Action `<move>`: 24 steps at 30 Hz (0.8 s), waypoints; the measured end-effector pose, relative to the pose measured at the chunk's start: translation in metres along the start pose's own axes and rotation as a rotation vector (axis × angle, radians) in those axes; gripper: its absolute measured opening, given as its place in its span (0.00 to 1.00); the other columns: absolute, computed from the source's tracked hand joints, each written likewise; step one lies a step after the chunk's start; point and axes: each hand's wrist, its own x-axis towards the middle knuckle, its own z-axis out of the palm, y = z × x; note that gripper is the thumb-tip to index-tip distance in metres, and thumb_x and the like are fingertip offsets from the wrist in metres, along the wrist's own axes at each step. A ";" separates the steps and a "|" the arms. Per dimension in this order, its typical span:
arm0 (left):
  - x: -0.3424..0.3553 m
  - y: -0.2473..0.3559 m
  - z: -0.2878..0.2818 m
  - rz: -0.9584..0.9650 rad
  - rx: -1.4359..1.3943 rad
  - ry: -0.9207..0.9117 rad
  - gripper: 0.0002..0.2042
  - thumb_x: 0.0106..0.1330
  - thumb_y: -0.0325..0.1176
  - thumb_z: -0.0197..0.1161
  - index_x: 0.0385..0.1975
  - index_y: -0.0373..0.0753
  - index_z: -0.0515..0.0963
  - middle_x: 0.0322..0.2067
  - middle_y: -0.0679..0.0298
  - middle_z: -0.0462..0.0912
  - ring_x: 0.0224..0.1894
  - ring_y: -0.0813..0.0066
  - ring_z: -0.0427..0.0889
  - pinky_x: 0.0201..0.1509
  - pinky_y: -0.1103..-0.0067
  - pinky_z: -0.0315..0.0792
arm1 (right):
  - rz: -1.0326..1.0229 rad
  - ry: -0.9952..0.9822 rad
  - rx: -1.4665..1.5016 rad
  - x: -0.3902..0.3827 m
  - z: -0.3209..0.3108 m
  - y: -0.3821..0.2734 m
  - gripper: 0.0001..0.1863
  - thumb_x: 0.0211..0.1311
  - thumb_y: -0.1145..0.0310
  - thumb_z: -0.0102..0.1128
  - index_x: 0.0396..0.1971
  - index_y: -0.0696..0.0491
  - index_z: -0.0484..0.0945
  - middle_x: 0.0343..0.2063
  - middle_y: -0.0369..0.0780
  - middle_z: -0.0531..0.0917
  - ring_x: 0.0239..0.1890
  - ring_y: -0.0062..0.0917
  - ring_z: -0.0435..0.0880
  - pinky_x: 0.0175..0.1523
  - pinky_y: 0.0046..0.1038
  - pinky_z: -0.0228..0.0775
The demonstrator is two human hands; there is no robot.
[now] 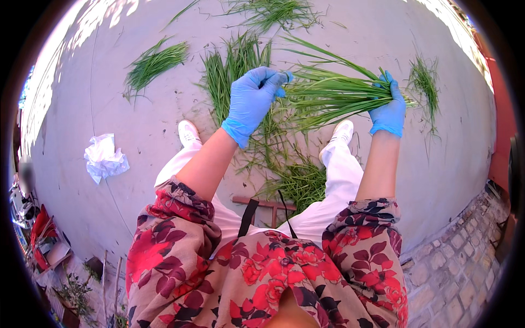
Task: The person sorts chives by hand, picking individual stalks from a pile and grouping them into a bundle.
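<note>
My right hand (389,109), in a blue glove, grips a bunch of chives (333,90) by the base. The long, flat green leaves fan out leftward toward my left hand (252,101). That hand, gloved in blue too, has its thumb and fingers pinched together beside the leaf tips. Whatever is between its fingertips is too small to make out. Beneath and behind the left hand lies a thick pile of chives (232,68) on the concrete. Loose leaves (301,183) are heaped between my legs.
More chives lie in a far bundle (276,12), a left bundle (156,63) and a thin right bundle (424,87). A crumpled white plastic bag (105,157) rests on the left. My white shoes (188,132) flank the scattered leaves. Stone paving (451,268) borders the concrete at lower right.
</note>
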 end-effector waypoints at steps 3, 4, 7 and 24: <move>0.006 -0.011 -0.019 -0.086 0.119 -0.054 0.09 0.63 0.33 0.55 0.37 0.37 0.78 0.35 0.68 0.82 0.27 0.87 0.75 0.32 0.87 0.68 | 0.024 0.041 0.133 0.009 -0.015 -0.017 0.16 0.66 0.61 0.41 0.42 0.52 0.75 0.34 0.36 0.79 0.32 0.26 0.76 0.37 0.30 0.71; 0.004 -0.012 -0.024 -0.132 0.194 -0.124 0.09 0.63 0.32 0.55 0.38 0.38 0.78 0.35 0.67 0.82 0.27 0.86 0.75 0.32 0.86 0.69 | 0.027 0.061 0.191 0.010 -0.019 -0.022 0.16 0.66 0.61 0.40 0.42 0.51 0.75 0.34 0.36 0.79 0.33 0.26 0.76 0.37 0.30 0.71; -0.003 -0.021 -0.028 -0.085 0.647 -0.326 0.10 0.61 0.31 0.56 0.40 0.40 0.78 0.34 0.62 0.82 0.27 0.78 0.77 0.36 0.83 0.70 | 0.040 0.073 0.329 0.022 -0.042 -0.032 0.16 0.66 0.61 0.38 0.42 0.50 0.75 0.34 0.36 0.79 0.34 0.26 0.76 0.37 0.30 0.70; -0.002 -0.013 -0.016 0.279 0.632 0.039 0.07 0.59 0.29 0.59 0.35 0.38 0.80 0.26 0.62 0.80 0.28 0.79 0.75 0.34 0.83 0.69 | 0.100 -0.132 0.388 0.013 -0.027 -0.027 0.15 0.66 0.63 0.40 0.41 0.53 0.74 0.35 0.37 0.79 0.29 0.25 0.73 0.29 0.26 0.66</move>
